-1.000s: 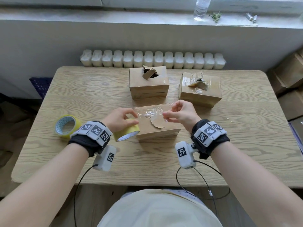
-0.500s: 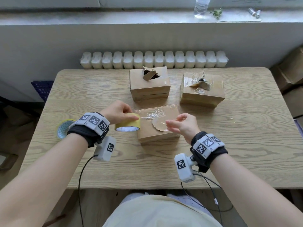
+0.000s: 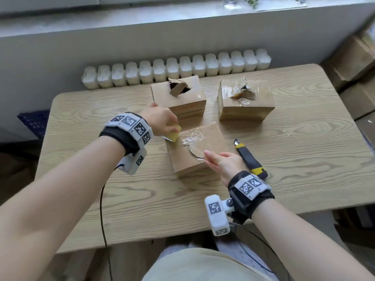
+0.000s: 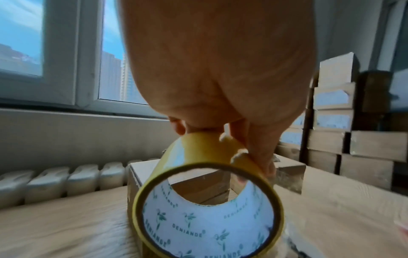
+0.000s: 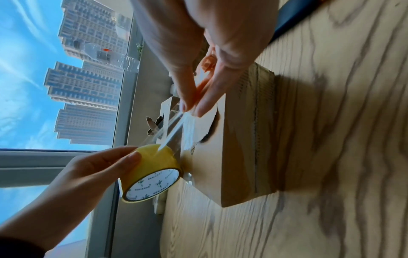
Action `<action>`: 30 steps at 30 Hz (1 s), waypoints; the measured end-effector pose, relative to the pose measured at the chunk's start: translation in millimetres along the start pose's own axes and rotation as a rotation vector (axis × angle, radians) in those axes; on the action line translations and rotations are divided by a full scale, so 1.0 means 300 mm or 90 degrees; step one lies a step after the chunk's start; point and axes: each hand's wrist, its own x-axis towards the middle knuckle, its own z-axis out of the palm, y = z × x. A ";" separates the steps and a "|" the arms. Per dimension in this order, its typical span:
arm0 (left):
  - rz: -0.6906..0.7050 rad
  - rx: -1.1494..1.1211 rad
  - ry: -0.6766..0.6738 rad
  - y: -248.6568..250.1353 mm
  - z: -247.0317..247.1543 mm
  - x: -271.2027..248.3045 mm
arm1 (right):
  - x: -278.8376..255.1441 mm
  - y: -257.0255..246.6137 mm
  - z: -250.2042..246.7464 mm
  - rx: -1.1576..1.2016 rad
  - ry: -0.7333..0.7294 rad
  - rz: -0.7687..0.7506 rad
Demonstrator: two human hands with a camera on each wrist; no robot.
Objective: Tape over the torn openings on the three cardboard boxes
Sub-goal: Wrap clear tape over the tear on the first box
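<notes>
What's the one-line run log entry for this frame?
left hand: grips tape roll | right hand: pinches tape strip over near box | far box: hole untaped | knife: on table

We see a yellow tape roll (image 3: 175, 134) between the left fingers (image 5: 123, 157) — its white core carries teal leaf sprigs and lettering. Under the right fingers (image 3: 211, 156) lies a plain brown cardboard box (image 3: 194, 159). Just right of them, a black-and-yellow knife (image 3: 250, 161) rests on the pale wood-grain surface (image 3: 304, 151).

Two boxes (image 3: 178, 98) (image 3: 245, 102) sit side by side near the tabletop's (image 3: 304, 159) far edge. A third box (image 3: 194, 157) lies mid-tabletop before them, a knife (image 3: 250, 159) just right of it.
</notes>
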 end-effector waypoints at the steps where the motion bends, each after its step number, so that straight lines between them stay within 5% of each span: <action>1: 0.012 0.028 0.001 0.002 -0.005 0.007 | -0.001 -0.002 0.005 0.004 0.004 0.000; 10: 0.043 0.015 -0.020 -0.005 0.007 0.067 | 0.017 0.047 -0.003 -0.024 0.060 -0.020; 21: 0.126 0.208 0.054 0.063 0.087 0.109 | 0.051 0.108 -0.005 -0.103 0.169 -0.102; 30: 0.137 0.347 0.026 0.121 0.096 0.095 | 0.065 0.111 -0.014 -0.175 0.178 -0.105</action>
